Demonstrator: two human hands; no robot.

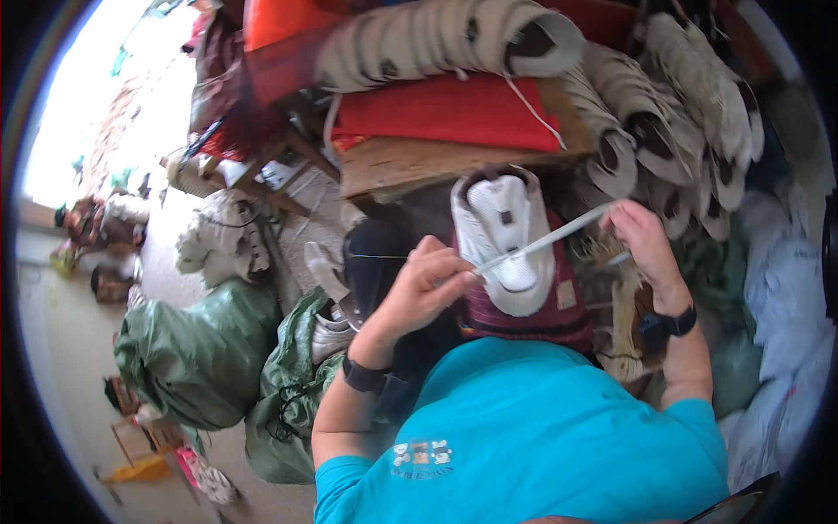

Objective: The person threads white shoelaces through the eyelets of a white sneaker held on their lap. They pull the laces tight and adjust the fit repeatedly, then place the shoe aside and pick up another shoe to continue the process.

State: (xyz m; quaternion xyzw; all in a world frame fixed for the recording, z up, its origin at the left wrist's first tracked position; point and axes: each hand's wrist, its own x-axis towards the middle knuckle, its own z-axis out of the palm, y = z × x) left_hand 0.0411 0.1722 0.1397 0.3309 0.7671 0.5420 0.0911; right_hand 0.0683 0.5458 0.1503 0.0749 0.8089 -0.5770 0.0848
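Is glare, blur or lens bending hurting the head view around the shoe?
Head view: glare bleaches the upper left, away from the white shoe; edges bow near the dark fisheye rim; the picture is slightly soft overall, yet the pale strip between left hand and right hand can be traced.

From where I stand, the view comes from up on the person's head, through the left lens of a side-by-side fisheye pair, and tips steeply down over the turquoise shirt (567,419) filling the lower edge. It is upright, the person's left on its left. The left hand (429,278) and right hand (642,240) sit close to the lens, around a white shoe (525,301) near the middle. The wooden bench (419,168) is ahead, toward the top; the wide lens also takes in green sacks (205,349) leftward, and a dark round rim closes the corners.
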